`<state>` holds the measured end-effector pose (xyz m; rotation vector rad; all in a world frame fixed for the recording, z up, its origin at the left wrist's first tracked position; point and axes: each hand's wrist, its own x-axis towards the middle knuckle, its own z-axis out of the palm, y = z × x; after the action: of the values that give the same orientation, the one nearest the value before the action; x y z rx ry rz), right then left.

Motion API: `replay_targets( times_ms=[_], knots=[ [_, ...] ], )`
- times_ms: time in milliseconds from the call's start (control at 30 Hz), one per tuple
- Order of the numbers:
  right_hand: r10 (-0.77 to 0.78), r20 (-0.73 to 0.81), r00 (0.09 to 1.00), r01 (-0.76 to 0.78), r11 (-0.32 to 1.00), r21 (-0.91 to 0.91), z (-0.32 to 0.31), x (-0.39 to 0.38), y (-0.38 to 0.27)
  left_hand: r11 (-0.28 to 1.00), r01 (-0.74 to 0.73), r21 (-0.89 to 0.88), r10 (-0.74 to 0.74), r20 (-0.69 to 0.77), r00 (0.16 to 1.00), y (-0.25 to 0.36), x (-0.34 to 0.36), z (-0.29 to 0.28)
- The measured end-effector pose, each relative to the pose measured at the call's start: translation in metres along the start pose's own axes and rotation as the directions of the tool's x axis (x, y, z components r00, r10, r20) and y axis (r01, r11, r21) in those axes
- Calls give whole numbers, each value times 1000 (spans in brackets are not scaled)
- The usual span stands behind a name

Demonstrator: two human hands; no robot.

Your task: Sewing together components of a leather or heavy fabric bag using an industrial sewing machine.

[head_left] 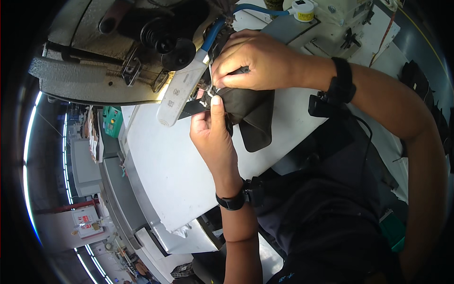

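Note:
A dark olive fabric piece [253, 120] hangs over the white tabletop below a sewing machine head [104, 52]. My left hand [210, 132] pinches its left part, thumb upward, beside a small metal fitting [211, 90] whose detail is too small to tell. Just above, my right hand [248, 61] is closed on the same fabric, fingers curled at that fitting. A pale rounded bar [179, 90] slants down from the machine just left of both hands, and a blue hose [213, 35] runs behind them. My fingertips partly hide where the fabric meets the machine.
The white table [165, 165] spreads below and left. A white pot with a yellow label [302, 12] stands at the back beside machinery [345, 23]. A green box [112, 120] sits at the left, and dark fabric pieces [414, 85] lie at the far right.

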<state>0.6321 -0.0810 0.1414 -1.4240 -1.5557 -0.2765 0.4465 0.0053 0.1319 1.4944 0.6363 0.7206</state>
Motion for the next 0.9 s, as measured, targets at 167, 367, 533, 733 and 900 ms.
replay_targets(
  times_ms=[167, 367, 533, 733, 900],
  knots=[
    [11, 19, 1000, -11, 1000, 17, -1, 0, 0, 997, -31, -77, 34, 34, 999, -4, -1, -1],
    [73, 96, 993, -76, 997, 22, -5, 1, -4, 999, -36, -35, 36, 13, 999, -1, -2, 3],
    [137, 159, 978, -143, 989, 30, -7, 1, -6, 1000, -5, -13, 5, 15, 1000, 3, -4, 2],
    [128, 150, 980, -135, 990, 34, -6, 2, -5, 999, -41, 23, 41, 9, 999, 5, -2, 4],
    [120, 136, 983, -127, 991, 48, -4, 1, -1, 997, -42, 60, 41, 15, 999, 6, -2, 3]
  ],
)
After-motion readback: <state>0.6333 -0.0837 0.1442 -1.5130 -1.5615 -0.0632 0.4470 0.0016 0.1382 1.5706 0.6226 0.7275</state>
